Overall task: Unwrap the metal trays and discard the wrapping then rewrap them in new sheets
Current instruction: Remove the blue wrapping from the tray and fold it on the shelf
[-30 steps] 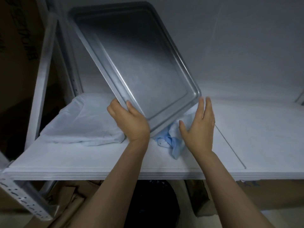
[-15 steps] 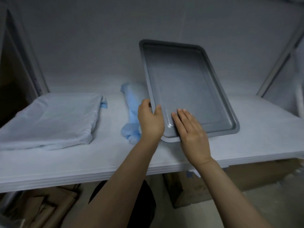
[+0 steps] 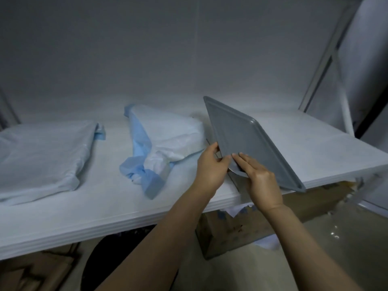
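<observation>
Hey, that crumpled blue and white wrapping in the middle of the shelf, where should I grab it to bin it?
Probably the bunched blue end of the wrapping, nearest the shelf edge, reached from the front and above: it gathers into a wad there, while the white part farther back spreads broad and loose.

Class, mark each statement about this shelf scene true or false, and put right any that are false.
1. Both hands touch the metal tray. True: the left hand and the right hand meet at its near corner.
2. The tray lies flat on the shelf. False: it is held tilted.
3. The crumpled wrapping lies to the right of the tray. False: it lies to its left.
4. A flat wrapped bundle sits at the left end of the shelf. True.
5. The tray in the hands is covered by a sheet. False: it is bare.
</observation>
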